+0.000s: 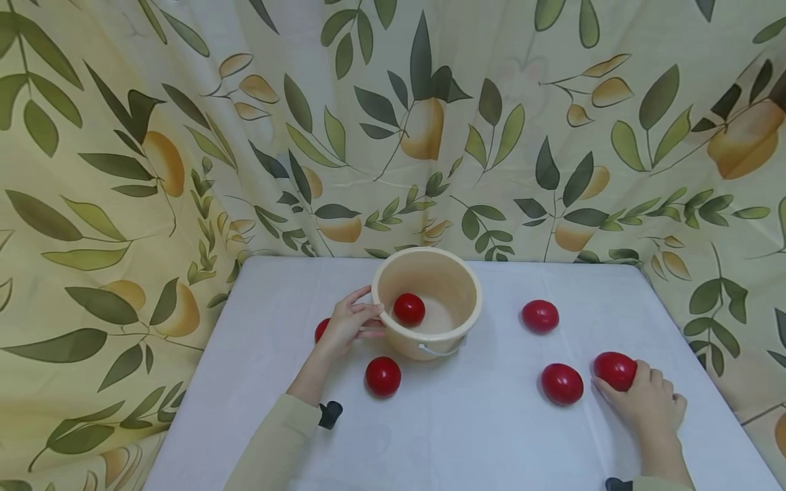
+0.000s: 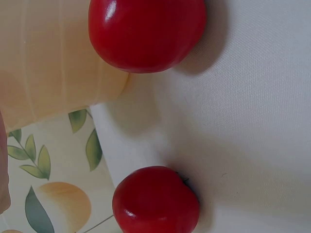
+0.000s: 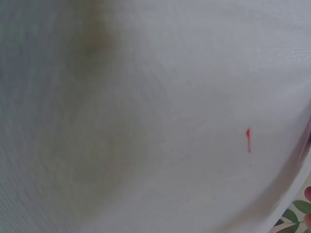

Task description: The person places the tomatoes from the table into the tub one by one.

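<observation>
The right hand [image 1: 652,402] is clamped on a glossy red tomato [image 1: 615,370], thumb on one side and fingers on the other; whether that fruit rests on the white-covered surface [image 1: 467,436] or is lifted, I cannot tell. Just left of this hand lies a second tomato [image 1: 561,384], and farther ahead of it, also to the left, a third tomato [image 1: 540,316].

The left hand [image 1: 347,329] touches the near-left side of a cream plastic bucket [image 1: 457,293], its fingers apart and fairly straight by the rim. Inside the bucket, just right of this hand, sits one tomato [image 1: 409,309]. Another tomato [image 1: 383,376] lies nearer the body and to the right of the left hand, and a partly hidden tomato [image 1: 321,330] shows beyond it on the left.

The step in hand seems to be picking up a tomato while the bucket is steadied. The next move probably calls for raising the held fruit, carrying it leftward past its neighbours and over the rim, then letting it down gently beside the one inside.
</observation>
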`<state>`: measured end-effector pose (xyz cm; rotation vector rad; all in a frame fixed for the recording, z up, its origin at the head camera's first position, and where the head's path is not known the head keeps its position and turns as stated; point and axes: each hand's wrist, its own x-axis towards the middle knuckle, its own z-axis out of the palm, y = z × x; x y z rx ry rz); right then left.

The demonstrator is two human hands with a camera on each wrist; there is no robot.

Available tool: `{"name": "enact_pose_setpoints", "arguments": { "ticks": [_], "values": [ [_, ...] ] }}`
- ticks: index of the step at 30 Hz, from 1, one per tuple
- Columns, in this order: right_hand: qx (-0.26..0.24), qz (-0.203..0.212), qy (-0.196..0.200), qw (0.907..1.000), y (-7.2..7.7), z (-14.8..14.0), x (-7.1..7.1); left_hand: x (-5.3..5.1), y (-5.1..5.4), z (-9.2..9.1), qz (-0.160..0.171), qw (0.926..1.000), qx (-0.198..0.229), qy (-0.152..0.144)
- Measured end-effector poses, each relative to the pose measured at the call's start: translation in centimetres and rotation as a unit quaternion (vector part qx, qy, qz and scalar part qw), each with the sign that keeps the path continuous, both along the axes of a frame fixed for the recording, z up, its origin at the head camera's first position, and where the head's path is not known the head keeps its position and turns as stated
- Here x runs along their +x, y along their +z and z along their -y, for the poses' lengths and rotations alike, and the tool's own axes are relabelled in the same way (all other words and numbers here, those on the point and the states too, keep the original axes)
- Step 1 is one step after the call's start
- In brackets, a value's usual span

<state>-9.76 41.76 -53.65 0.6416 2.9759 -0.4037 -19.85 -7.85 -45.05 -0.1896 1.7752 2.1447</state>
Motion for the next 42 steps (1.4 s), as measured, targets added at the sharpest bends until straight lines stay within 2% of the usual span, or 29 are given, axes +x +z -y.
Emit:
{"name": "enact_pose_setpoints", "arguments": {
  "ticks": [3, 7, 18, 22, 29, 36, 42],
  "values": [
    [0.006, -0.022, 0.011, 0.9997, 0.3, 0.2, 0.0, 0.0, 0.0, 0.0, 0.002, 1.0000, 0.000, -0.002],
    [0.018, -0.053, 0.028, 0.9980, 1.5, 0.8, -0.5, 0.0, 0.0, 0.0, -0.002, 1.0000, 0.001, -0.007],
    [0.041, -0.121, 0.097, 0.9871, 7.1, 4.4, -4.1, 0.2, 0.3, 0.0, 0.001, 0.9999, -0.010, -0.005],
    [0.053, -0.149, 0.121, 0.9800, 9.0, 6.6, -5.4, 0.1, 0.2, 0.0, 0.000, 1.0000, -0.007, -0.002],
    [0.062, -0.171, 0.170, 0.9686, 11.9, 10.4, -7.7, 0.1, 0.2, 0.0, 0.002, 0.9999, -0.009, 0.004],
    [0.060, -0.189, 0.224, 0.9543, 13.5, 15.0, -10.0, 0.1, 0.4, 0.1, 0.009, 0.9999, -0.011, 0.001],
    [0.053, -0.218, 0.283, 0.9326, 13.7, 18.7, -11.7, -0.1, 0.4, 0.1, 0.015, 0.9997, -0.016, -0.006]
  ]
}}
